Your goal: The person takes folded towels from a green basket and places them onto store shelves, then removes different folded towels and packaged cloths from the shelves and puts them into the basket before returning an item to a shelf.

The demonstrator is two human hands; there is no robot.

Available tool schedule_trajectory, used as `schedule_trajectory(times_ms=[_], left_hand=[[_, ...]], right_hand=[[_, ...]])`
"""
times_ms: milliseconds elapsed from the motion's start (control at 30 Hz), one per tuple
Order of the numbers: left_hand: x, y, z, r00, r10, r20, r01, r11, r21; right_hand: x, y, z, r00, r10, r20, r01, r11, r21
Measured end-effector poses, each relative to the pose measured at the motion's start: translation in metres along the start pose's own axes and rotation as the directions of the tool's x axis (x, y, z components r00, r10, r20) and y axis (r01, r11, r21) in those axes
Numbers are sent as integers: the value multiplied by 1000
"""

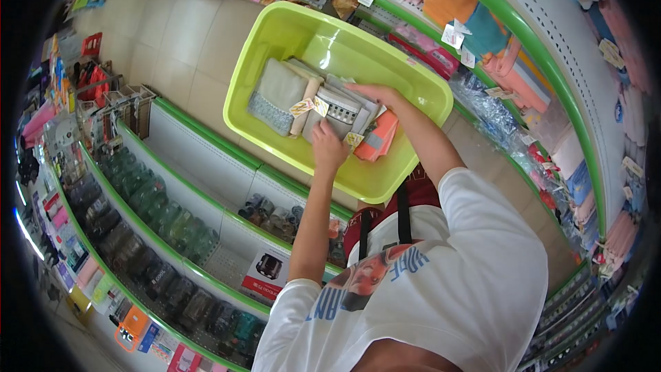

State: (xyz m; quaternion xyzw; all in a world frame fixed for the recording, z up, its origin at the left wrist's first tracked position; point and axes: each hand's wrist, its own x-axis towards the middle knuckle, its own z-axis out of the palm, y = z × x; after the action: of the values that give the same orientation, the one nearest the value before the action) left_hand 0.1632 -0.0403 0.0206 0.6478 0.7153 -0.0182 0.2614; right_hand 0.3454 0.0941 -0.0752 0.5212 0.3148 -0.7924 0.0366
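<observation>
A large yellow-green tub (275, 34) holds several folded cloths. My left hand (329, 146) and my right hand (375, 93) are both inside it, on either side of a grey folded cloth with a checked band (342, 111), their fingers closed on its edges. Left of this cloth lie a beige folded cloth (308, 96) and a grey one with a speckled border (279, 86). Orange folded cloths (377, 139) rest at the right, beside my hands. Paper tags (308, 106) lie over the cloths.
Green-edged shelves with glassware (158, 213) and a boxed item (265, 269) run along the lower left. Shelves of folded towels (451, 3) stand at the right. Tiled floor (172, 34) shows beyond the tub.
</observation>
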Motion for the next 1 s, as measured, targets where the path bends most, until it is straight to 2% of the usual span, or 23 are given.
schedule_trajectory(times_ms=[33, 100, 200, 300, 333, 433, 533, 633, 733, 800, 900, 933, 1000], left_hand=[[-1, 0, 5, 991, 92, -102, -97, 994, -51], [-5, -1, 12, 994, 58, -90, -65, 995, -79], [-2, -8, 21, 999, 12, -45, -18, 990, -140], [1, -25, 25, 999, 26, -26, -31, 982, -189], [3, -28, 25, 999, 43, -30, -48, 978, -204], [3, -32, 24, 999, 37, -16, -40, 969, -244], [2, -27, 22, 1000, 25, -19, -28, 968, -249], [1, -27, 26, 994, -28, -102, 0, 966, -258], [4, -34, 26, 999, -33, -34, 20, 949, -315], [5, -30, 24, 1000, -30, -8, 27, 967, -252], [2, -24, 21, 999, -26, 28, 29, 992, -125], [1, -24, 22, 999, -28, 38, 31, 996, -78], [0, -27, 27, 997, 64, 34, -62, 997, -49]], right_hand=[[2, -4, 2, 994, 3, 108, -10, 998, 65], [3, -13, 6, 949, -9, 315, -54, 980, 192], [6, -31, 25, 952, 70, 297, -23, 987, -159], [8, -34, 37, 951, 144, 273, -87, 974, -211], [7, -33, 37, 975, 93, 203, -40, 967, -252], [19, -16, 35, 985, 10, 169, 25, 979, -205], [15, -2, 36, 985, -51, 167, 49, 999, 19], [22, -10, 51, 989, -127, -77, 91, 926, -366], [23, -12, 84, 919, -192, -344, 2, 876, -483], [16, -20, 88, 935, -185, -304, 28, 891, -454], [-3, -27, 76, 992, -103, -77, 74, 947, -314], [-9, -31, 71, 995, -80, -61, 55, 940, -335], [-19, -37, 65, 999, -28, -25, 16, 924, -382]])
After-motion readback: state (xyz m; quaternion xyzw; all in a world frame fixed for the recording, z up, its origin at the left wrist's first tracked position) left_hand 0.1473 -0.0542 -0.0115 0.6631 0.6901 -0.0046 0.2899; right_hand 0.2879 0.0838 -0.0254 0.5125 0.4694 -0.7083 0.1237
